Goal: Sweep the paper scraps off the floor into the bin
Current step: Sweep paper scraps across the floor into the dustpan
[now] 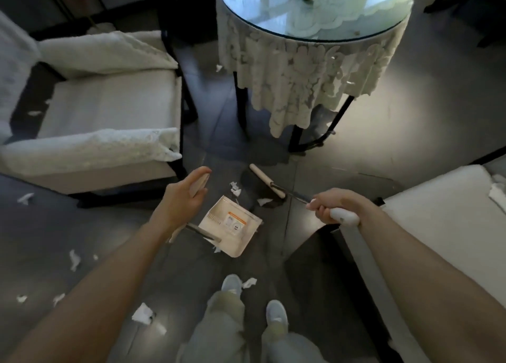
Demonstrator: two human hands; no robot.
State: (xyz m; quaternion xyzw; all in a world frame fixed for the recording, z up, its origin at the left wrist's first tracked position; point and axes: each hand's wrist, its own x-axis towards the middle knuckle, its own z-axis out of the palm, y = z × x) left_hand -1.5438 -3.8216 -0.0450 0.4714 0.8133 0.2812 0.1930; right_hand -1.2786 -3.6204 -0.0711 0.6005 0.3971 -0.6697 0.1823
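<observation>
Broom (267,182) slants forward-left to the floor from the right hand (332,206) gripping it; left hand (180,198) grips the dustpan (232,225) handle

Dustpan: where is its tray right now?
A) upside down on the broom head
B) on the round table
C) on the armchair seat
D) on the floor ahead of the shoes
D: the dustpan rests on the dark floor just ahead of the shoes, its handle held in the left hand, with the broom head on the floor beyond it.

Bare forearms (115,288), pale, perhaps greenish trousers (219,332), light sneakers (277,312).
</observation>
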